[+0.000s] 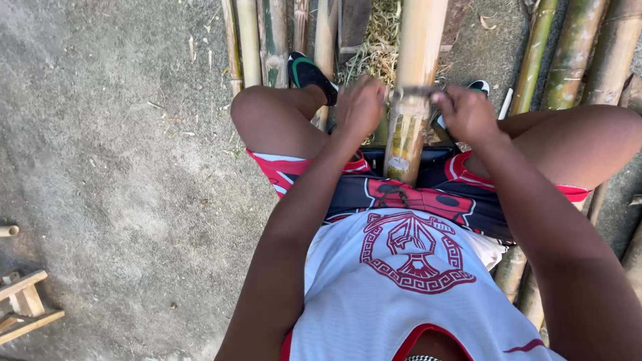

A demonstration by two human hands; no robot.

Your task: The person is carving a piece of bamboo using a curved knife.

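1. Nearest the camera: the person sits in a white and red jersey (401, 294) and red and black shorts (428, 197), knees spread. The near end of a bamboo pole (409, 137) sits between the thighs and runs straight away from the body.
2. Off to the near left, a small wooden frame (23, 304) sits on the concrete ground (100, 147), well apart from everything else.
3. A bit further out, both hands are on a grey metal bar (413, 91) lying crosswise on the pole. The left hand (361, 107) is clenched around its left end and the right hand (466, 113) around its right end, fingers curled tight. I'd guess it's a two-handled scraping blade, but the edge is hidden, so can't say for sure.
4. My read: this is mid-stroke, the bar pressed onto the pole's top side just past a node. Working it along calls for even force from both hands and thighs clamping the pole so it doesn't roll.
5. Just beyond the hands: a black and green shoe (311, 72) on the left, another shoe (478, 85) on the right.
6. Farthest: dry shavings (381, 40) under the pole, more bamboo poles (267, 40) lying far left, and a thicker bunch (575, 53) far right.
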